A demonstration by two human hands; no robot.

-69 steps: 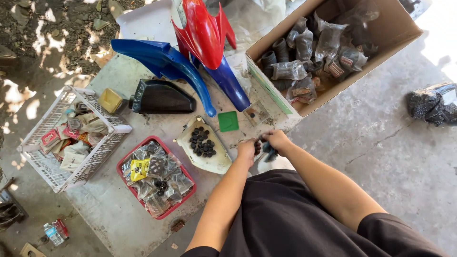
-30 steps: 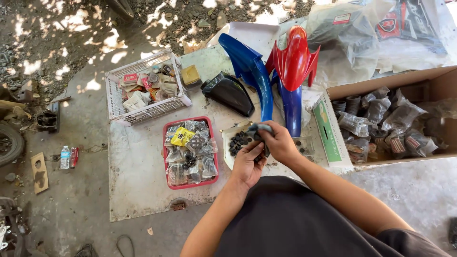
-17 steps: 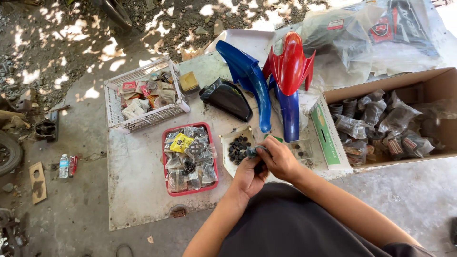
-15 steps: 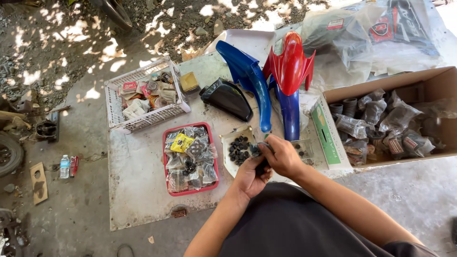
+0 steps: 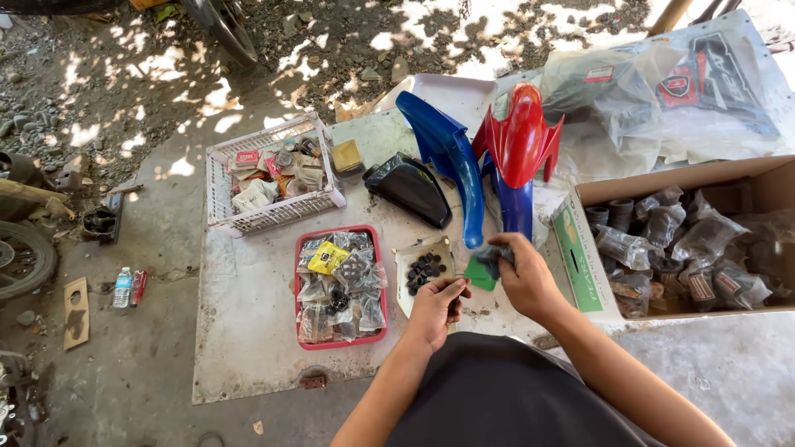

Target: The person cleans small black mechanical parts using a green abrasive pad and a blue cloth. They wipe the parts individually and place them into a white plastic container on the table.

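Small bagged part sits pinched in right hand's grip.

**Blue, red and black on a pale grey board**

A glossy blue fender and red fender lie at the board's far edge beside a black cover. A white basket and red tray hold multicoloured packets; a cream dish holds black rings.

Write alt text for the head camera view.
A person's right hand holds a small plastic bag while the left hand pinches a dark part beside a cream tray of black rubber pieces, a red tray alongside.
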